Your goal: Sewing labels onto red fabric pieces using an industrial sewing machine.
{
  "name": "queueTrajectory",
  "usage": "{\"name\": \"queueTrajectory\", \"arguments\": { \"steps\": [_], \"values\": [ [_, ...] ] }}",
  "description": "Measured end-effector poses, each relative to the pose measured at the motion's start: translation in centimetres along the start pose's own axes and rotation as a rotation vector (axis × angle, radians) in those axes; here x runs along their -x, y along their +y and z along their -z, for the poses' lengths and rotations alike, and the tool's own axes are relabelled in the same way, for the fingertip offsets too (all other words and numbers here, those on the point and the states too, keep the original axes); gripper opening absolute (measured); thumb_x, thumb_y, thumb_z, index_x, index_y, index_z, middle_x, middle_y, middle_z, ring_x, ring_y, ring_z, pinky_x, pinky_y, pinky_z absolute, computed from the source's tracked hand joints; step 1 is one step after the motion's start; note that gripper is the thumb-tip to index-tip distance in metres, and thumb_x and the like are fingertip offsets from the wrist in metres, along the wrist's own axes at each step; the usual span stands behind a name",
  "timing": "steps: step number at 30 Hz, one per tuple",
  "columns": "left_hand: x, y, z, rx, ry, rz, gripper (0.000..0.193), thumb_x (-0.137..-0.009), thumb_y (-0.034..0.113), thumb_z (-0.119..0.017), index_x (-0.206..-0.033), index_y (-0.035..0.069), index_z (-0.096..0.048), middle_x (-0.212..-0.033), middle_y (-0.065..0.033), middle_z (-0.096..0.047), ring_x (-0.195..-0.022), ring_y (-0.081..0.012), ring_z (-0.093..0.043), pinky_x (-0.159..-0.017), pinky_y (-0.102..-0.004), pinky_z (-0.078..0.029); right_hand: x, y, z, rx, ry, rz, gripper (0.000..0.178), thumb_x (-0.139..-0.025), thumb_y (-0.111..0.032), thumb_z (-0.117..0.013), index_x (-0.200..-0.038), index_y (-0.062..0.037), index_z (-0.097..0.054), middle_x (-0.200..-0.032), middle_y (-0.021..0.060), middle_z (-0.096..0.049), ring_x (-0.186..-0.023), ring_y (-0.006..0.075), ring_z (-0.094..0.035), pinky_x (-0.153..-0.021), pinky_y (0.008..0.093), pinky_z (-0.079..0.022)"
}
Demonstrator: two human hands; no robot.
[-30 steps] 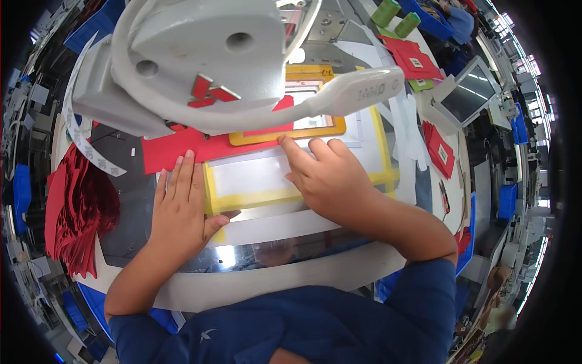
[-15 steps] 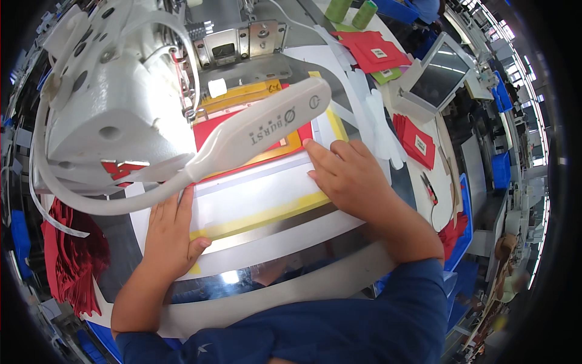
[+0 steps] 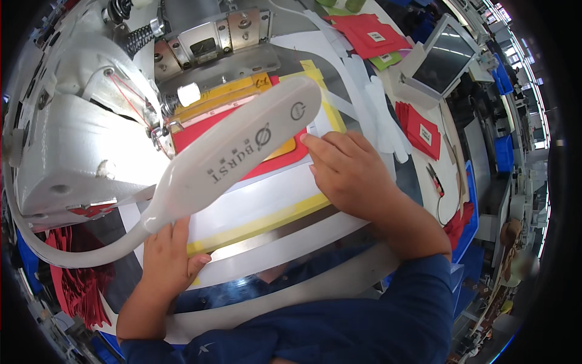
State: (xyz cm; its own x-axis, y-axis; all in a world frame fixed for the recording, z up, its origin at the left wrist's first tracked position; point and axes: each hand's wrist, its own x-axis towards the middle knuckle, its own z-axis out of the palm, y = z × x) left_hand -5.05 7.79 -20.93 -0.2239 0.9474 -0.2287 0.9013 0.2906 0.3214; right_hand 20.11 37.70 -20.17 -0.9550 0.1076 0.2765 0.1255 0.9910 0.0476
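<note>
My left hand [image 3: 167,259] lies with fingers stretched out on the left end of a white sheet [image 3: 242,213] edged with yellow tape. Its fingertips come close to the lower side of a white lamp head [image 3: 242,142]. My right hand [image 3: 347,173] rests at the right end of the sheet. Its forefinger reaches the right corner of a red fabric piece [image 3: 280,162], and its thumb is lower on the sheet. An orange-yellow template [image 3: 287,147] lies over the red fabric, partly hidden by the lamp. Neither hand visibly grips anything.
A white sewing machine head [image 3: 73,158] fills the left. Red fabric pieces [image 3: 422,132] and snips [image 3: 434,180] lie at the right, near a screen [image 3: 441,57]. More red fabric [image 3: 76,279] hangs at the lower left. Green thread cones [image 3: 353,5] stand at the back.
The machine head and lamp now appear larger and farther left in the picture. Both hands stay in almost the same places, the right still at the red fabric's corner.
</note>
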Motion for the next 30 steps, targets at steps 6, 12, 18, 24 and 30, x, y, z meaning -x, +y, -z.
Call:
{"name": "queueTrajectory", "arguments": {
  "steps": [6, 12, 18, 24, 30],
  "values": [
    [0.0, -0.1, -0.6, -0.049, 0.052, -0.035, 0.104, -0.104, 0.082, -0.029, -0.167, -0.001, -0.038, -0.174, -0.0373, -0.025, -0.161, -0.0567, -0.026, -0.128, -0.0675, -0.02, 0.1, 0.3, -0.4, -0.182, 0.058, -0.026, 0.028, -0.081, -0.005, -0.078, -0.108, 0.0025, -0.078, -0.132, 0.0099, -0.073, -0.108, 0.0278, -0.069, -0.094, 0.0426, -0.055],
    [0.1, -0.1, -0.7, -0.114, 0.116, -0.111, 0.105, -0.102, 0.08, -0.037, -0.161, -0.007, -0.042, -0.166, -0.0384, -0.036, -0.158, -0.0597, -0.026, -0.127, -0.073, -0.018, 0.3, 1.1, -0.3, -0.271, -0.024, -0.033, 0.025, -0.09, -0.008, -0.07, -0.111, 0.0028, -0.076, -0.133, 0.0111, -0.074, -0.109, 0.0243, -0.068, -0.098, 0.0409, -0.052],
    [0.1, -0.2, -0.9, -0.135, 0.102, -0.118, 0.102, -0.105, 0.081, -0.028, -0.167, 0.0, -0.036, -0.172, -0.0399, -0.026, -0.159, -0.0577, -0.027, -0.127, -0.0709, -0.018, 0.2, 2.4, 0.0, -0.135, -0.079, -0.011, 0.026, -0.092, -0.007, -0.066, -0.114, 0.0032, -0.077, -0.137, 0.0114, -0.073, -0.113, 0.0245, -0.067, -0.101, 0.0407, -0.051],
    [0.2, -0.3, -1.1, -0.143, 0.094, -0.133, 0.102, -0.105, 0.081, -0.029, -0.167, 0.0, -0.037, -0.171, -0.0402, -0.027, -0.159, -0.0578, -0.028, -0.127, -0.071, -0.018, 0.2, 2.2, 0.3, -0.053, -0.053, -0.037, 0.024, -0.088, -0.006, -0.068, -0.108, 0.0029, -0.077, -0.134, 0.0134, -0.073, -0.117, 0.0274, -0.067, -0.105, 0.0432, -0.051],
    [0.3, 0.0, -0.9, -0.187, 0.109, -0.134, 0.1, -0.105, 0.079, -0.033, -0.166, 0.0, -0.039, -0.17, -0.0395, -0.029, -0.158, -0.0568, -0.032, -0.126, -0.0707, -0.022, 0.4, 1.3, 0.7, -0.33, -0.093, 0.023, 0.016, -0.078, -0.005, -0.073, -0.094, 0.0004, -0.072, -0.134, 0.0197, -0.073, -0.128, 0.0354, -0.068, -0.114, 0.0493, -0.051]
  ]
}}
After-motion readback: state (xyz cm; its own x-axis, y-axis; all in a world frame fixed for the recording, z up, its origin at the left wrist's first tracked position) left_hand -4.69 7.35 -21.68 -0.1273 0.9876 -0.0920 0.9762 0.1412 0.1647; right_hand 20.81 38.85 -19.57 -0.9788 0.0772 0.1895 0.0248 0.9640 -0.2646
